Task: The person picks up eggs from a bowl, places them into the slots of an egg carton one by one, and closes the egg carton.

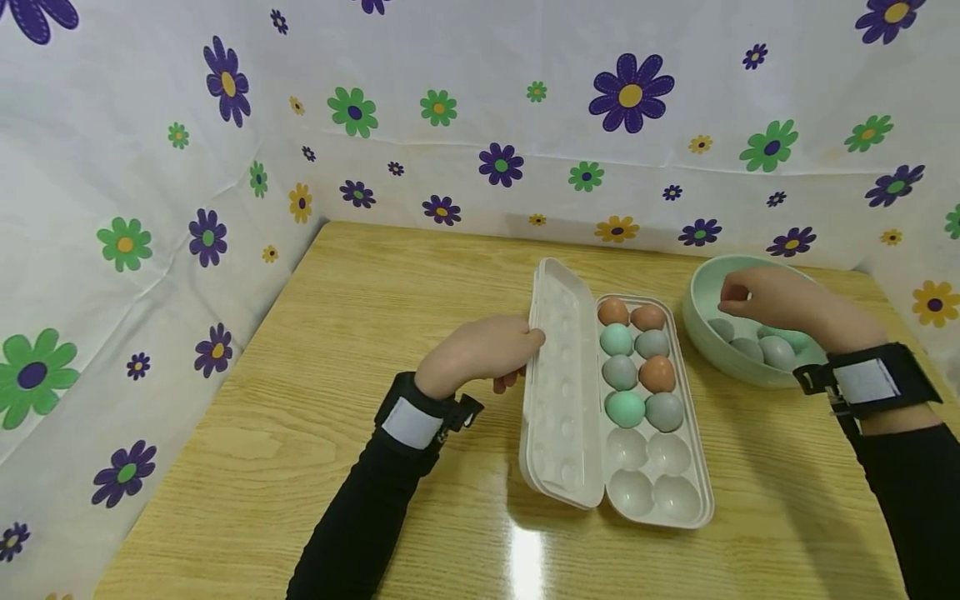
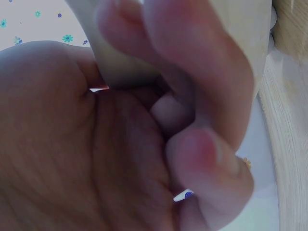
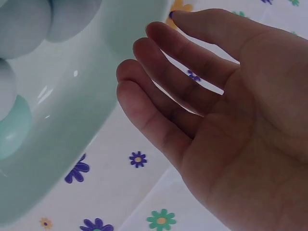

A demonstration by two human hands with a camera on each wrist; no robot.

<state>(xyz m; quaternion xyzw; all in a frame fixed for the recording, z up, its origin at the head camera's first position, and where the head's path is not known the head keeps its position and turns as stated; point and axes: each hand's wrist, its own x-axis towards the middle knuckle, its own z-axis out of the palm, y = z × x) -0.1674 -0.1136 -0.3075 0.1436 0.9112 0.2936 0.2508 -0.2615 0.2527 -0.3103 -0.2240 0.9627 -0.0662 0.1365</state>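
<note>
Egg carton [image 1: 630, 493] sat open on the wood-grain table [image 1: 300, 350], lid [image 1: 566, 392] standing raised on its left side. Left hand [image 1: 483, 350] was at the carton's left, pinching the lid edge between thumb and curled fingers. Eight eggs [image 1: 658, 373] filled the carton's far four rows: three brown, three grey, two mint. Mint-green bowl [image 1: 711, 352] sat just right of the carton, more eggs [image 1: 777, 352] inside, grey and mint. Right hand [image 1: 783, 304] hung over that bowl, right of the carton, fingers relaxed and slightly spread, thumb apart. Floral cloth [image 1: 450, 50] hung behind the carton.
</note>
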